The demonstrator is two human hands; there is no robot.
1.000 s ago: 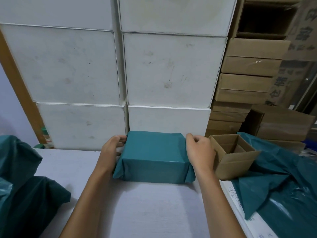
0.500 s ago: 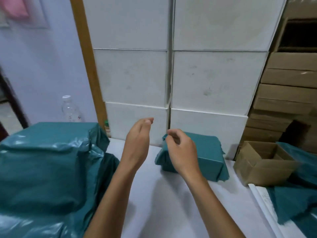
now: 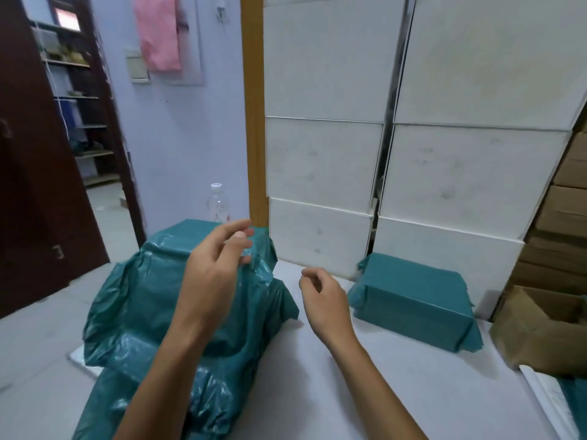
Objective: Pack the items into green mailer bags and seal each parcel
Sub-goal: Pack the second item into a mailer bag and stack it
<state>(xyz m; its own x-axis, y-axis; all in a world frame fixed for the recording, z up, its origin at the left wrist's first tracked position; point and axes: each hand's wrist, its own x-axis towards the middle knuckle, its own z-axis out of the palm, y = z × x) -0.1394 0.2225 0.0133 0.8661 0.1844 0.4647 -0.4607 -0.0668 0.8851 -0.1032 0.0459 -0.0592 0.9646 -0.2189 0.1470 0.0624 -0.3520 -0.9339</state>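
A sealed green parcel (image 3: 416, 296) lies on the white table (image 3: 365, 376) against the stack of white boxes, right of centre. A large crumpled green mailer bag (image 3: 143, 312) bulges over something boxy at the left. My left hand (image 3: 216, 268) hovers in front of that bag with its fingers spread and relaxed, holding nothing. My right hand (image 3: 320, 296) hangs above the table between the bag and the parcel, fingers loosely curled and empty.
White boxes (image 3: 324, 160) stand stacked behind the table, with brown cartons (image 3: 568, 211) at the far right. An open cardboard box (image 3: 540, 328) sits at the table's right edge. A clear plastic bottle (image 3: 217, 203) stands behind the green bag. A dark door (image 3: 38, 154) is at the left.
Both hands let go of the sealed parcel and moved left toward the crumpled green bag. My view swung left, so the parcel now lies to the right.
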